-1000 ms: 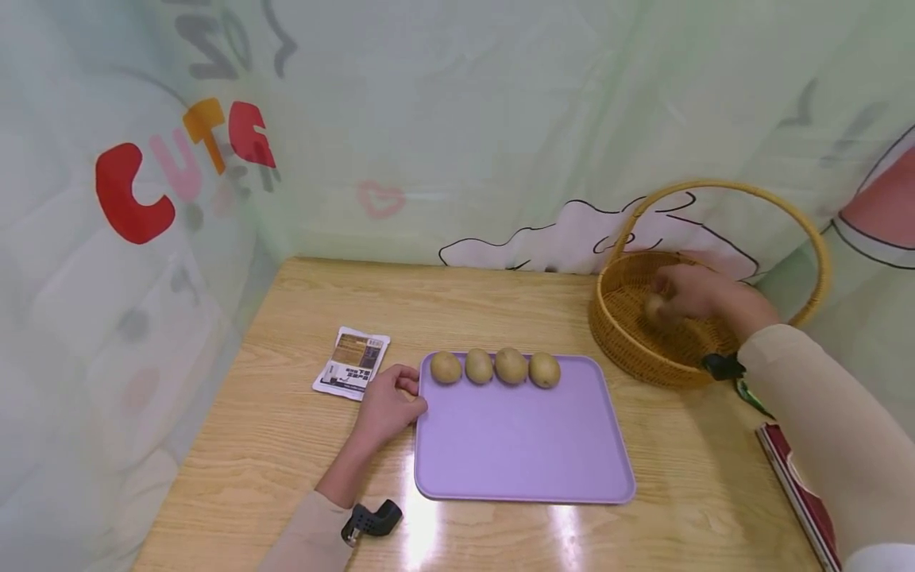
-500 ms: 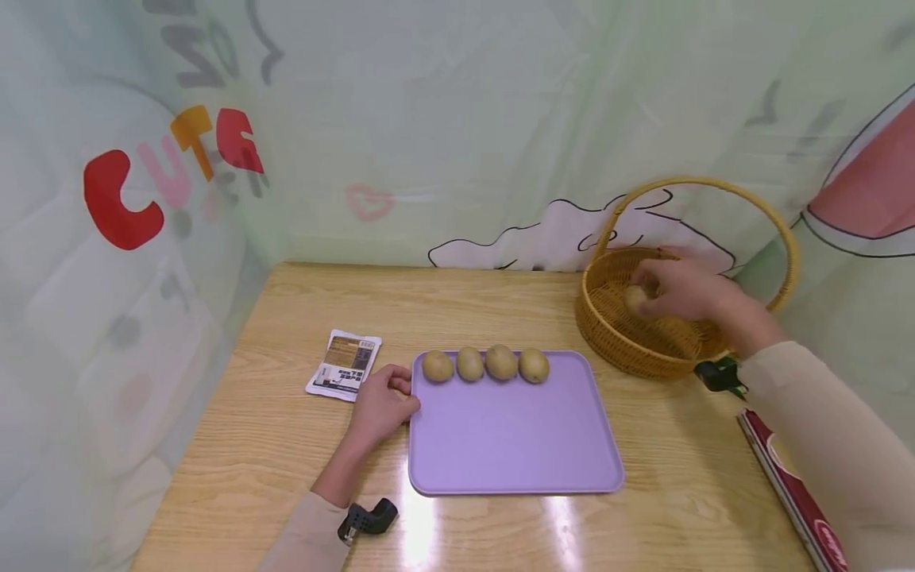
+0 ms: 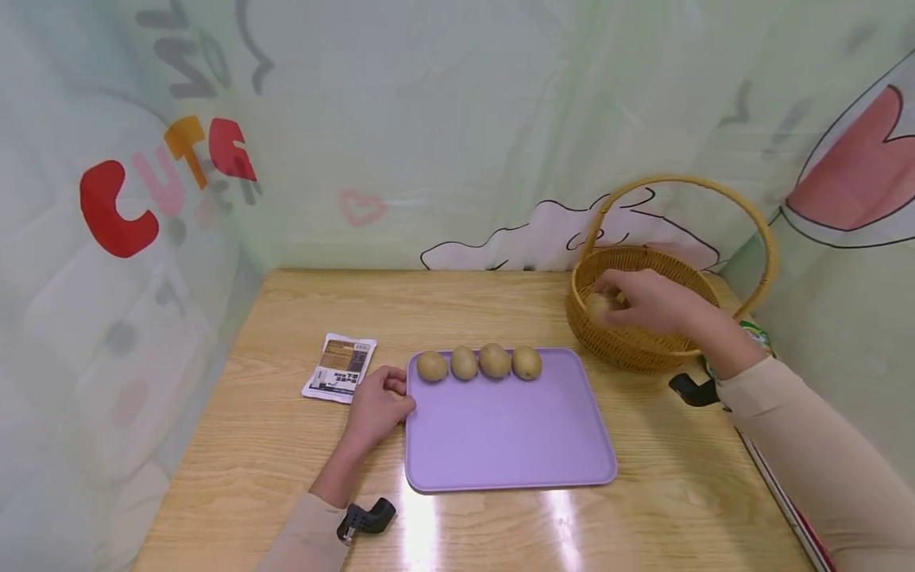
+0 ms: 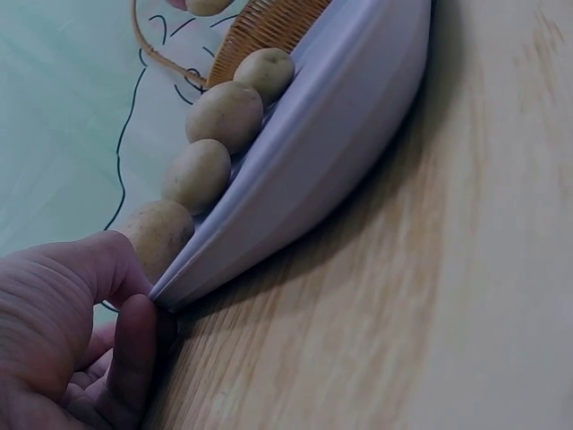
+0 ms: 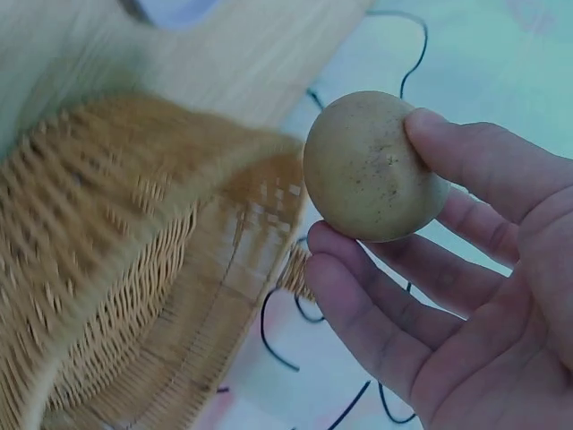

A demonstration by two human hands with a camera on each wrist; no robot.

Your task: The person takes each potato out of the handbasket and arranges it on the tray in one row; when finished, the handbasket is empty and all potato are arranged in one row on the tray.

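My right hand [image 3: 646, 302] grips a round tan potato [image 5: 372, 166] between thumb and fingertips, over the left part of a wicker basket [image 3: 608, 343] with a tall arched handle. In the right wrist view the potato is apart from the basket wall. A lilac tray [image 3: 511, 437] lies on the table, with several potatoes [image 3: 495, 361] in a row along its far edge. My left hand [image 3: 376, 405] pinches the tray's left rim between thumb and finger, as the left wrist view shows close up. My right hand and forearm hide part of the basket's inside.
A flat white and brown packet [image 3: 340, 368] lies left of the tray, just beyond my left hand. At the right table edge a red and white box [image 3: 786, 496] is partly hidden under my sleeve. A printed curtain hangs behind the table.
My right hand has lifted the potato from inside the basket and moved left towards its rim. My left hand stays at the tray's edge. The head view has shifted slightly.
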